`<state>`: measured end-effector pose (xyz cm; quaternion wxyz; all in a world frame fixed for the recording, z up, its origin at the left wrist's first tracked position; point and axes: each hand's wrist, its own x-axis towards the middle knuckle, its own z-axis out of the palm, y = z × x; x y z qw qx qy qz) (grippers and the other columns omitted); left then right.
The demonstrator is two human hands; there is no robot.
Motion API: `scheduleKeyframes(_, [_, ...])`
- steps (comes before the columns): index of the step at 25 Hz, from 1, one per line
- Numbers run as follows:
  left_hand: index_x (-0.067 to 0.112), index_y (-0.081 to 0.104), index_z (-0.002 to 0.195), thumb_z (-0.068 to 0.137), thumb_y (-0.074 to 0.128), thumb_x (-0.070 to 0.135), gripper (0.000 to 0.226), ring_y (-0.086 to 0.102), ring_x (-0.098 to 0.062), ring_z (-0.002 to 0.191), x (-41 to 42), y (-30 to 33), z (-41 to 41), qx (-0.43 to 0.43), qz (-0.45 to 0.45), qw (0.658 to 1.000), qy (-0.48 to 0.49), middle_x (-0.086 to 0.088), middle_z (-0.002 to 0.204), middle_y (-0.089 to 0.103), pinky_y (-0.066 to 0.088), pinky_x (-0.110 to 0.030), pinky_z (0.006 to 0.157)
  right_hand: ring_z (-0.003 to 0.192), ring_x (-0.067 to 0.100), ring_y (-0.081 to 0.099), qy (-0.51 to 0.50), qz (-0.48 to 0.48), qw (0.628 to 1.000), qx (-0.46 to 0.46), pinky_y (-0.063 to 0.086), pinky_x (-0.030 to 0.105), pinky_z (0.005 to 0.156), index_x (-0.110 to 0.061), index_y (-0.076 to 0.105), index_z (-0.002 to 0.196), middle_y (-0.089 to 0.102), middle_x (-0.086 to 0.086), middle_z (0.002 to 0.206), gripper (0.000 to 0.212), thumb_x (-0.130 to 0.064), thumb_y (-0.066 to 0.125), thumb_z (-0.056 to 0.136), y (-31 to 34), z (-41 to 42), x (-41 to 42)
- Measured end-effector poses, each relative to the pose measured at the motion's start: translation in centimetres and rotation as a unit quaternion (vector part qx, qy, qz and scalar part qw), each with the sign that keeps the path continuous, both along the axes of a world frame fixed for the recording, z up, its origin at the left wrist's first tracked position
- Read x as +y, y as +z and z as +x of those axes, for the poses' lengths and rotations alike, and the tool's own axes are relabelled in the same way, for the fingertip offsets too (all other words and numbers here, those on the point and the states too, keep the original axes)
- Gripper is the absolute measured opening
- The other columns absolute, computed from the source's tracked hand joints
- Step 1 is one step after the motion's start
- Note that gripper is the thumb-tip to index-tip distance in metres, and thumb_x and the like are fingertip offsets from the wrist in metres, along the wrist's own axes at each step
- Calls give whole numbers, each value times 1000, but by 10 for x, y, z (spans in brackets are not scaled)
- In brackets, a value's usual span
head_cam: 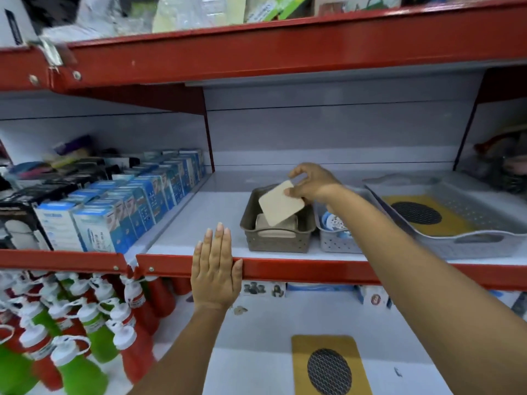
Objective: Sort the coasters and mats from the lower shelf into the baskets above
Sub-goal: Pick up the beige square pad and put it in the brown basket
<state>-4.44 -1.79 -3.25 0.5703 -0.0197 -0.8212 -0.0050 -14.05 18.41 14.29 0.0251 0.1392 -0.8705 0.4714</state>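
Note:
My right hand pinches a cream square coaster by its top corner, tilted over the brown basket on the middle shelf. More cream coasters lie stacked inside that basket. A small grey basket beside it holds blue and white round pieces. The large grey tray on the right holds a yellow mat with a black oval. Another yellow mat with a black oval lies on the lower shelf. My left hand rests flat, fingers together, against the shelf's red front edge.
Blue and white boxes and black boxes fill the left part of the middle shelf. Red and green bottles with white caps hang and stand at lower left. A red shelf beam runs overhead with packaged goods above it.

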Motion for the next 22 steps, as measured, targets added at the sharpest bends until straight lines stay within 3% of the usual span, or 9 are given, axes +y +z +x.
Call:
scheduleKeyframes(4, [13,7,150,98,14,36,58,4,-16,147,-1,-2,-1,-6,-1,1000,-6,3,160,-3,5,-34,121,121,26,52,23,157,987,26,42,29,92,-13,62,114,54,7,135,32,-18,69,83,-15,-6,-10])
scheduleKeyframes(8, [14,5,150,98,13,36,58,3,-15,147,-1,-2,-2,-16,7,1000,-10,3,160,-4,5,-34,121,115,26,55,30,272,961,47,42,29,86,-17,61,116,59,6,130,30,-23,63,86,-23,-4,-20])
scheduleKeyframes(12, [14,3,150,98,12,36,58,1,-14,147,-1,-1,2,-48,18,999,-13,4,160,-6,3,-33,121,114,28,55,21,342,937,66,46,36,93,-17,59,119,59,7,129,30,-28,54,92,-25,5,-23])
scheduleKeyframes(14, [15,1,150,98,11,37,57,-1,-14,147,0,-1,5,-70,25,997,-18,5,160,-8,2,-33,121,117,30,54,-1,324,941,94,46,37,93,-16,56,124,58,9,131,34,-32,46,95,-27,19,-19])
scheduleKeyframes(17, [16,-2,150,99,9,37,57,-3,-13,147,0,3,11,-106,43,993,-33,6,159,-12,0,-33,121,124,31,50,-68,243,940,231,41,38,99,-14,53,128,58,12,134,44,-40,39,97,-48,60,-8])
scheduleKeyframes(19, [15,-3,150,99,12,39,57,-3,-14,147,5,5,20,-123,61,990,-42,5,159,-13,0,-35,121,138,28,37,-98,198,923,315,29,39,113,-15,47,138,48,11,145,51,-44,36,97,-76,98,-1])
scheduleKeyframes(22, [14,-4,150,100,17,38,60,-2,-16,147,34,-21,44,-157,79,980,-89,4,159,-13,2,-37,121,148,25,14,-100,180,907,368,13,40,121,-16,32,148,27,9,157,56,-41,39,98,-140,146,11])
